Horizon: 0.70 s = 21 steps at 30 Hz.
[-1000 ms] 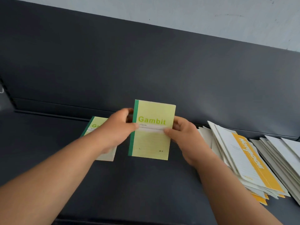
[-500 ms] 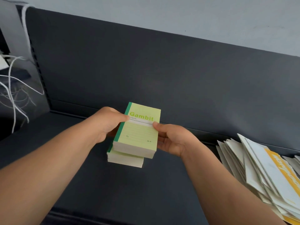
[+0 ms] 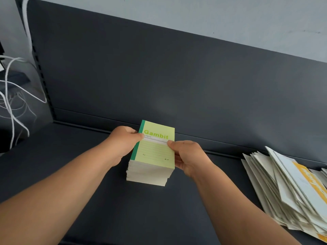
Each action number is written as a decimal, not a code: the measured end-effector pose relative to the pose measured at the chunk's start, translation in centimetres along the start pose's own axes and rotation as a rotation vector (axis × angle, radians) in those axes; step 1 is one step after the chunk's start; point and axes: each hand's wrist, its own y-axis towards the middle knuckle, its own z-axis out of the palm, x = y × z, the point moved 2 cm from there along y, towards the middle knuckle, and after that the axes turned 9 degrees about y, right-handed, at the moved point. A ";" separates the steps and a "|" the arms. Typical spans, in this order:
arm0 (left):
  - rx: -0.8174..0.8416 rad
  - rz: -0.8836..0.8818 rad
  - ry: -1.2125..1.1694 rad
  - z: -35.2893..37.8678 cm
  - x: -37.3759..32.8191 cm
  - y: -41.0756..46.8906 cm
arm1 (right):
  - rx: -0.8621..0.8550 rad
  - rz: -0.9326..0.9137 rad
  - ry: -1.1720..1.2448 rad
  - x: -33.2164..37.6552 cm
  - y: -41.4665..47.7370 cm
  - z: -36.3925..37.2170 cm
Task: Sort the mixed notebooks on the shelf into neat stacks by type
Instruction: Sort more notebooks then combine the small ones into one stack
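Head view, dark shelf [image 3: 106, 200], grey wall [image 3: 194, 13], white cables [image 3: 10, 96]

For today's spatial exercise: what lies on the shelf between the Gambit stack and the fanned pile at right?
Head view: beyond the right hand gripping the Gambit stack, only bare shelf to the fanned pile.

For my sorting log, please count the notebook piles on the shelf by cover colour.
Green pile: 1
White and orange pile: 1
Total: 2; a sliver at the right edge may belong to another.
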 end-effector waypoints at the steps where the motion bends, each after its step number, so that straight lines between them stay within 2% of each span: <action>1: 0.001 0.007 0.000 0.1 0.1 0.1 | -0.013 -0.012 -0.007 -0.1 0.0 0.0; 16: -0.007 0.122 0.017 0.0 1.3 0.6 | -0.077 -0.071 -0.032 -0.7 0.0 0.6; 21: 0.036 0.145 0.002 -0.1 1.2 0.3 | -0.065 -0.117 -0.095 -1.1 -0.4 0.6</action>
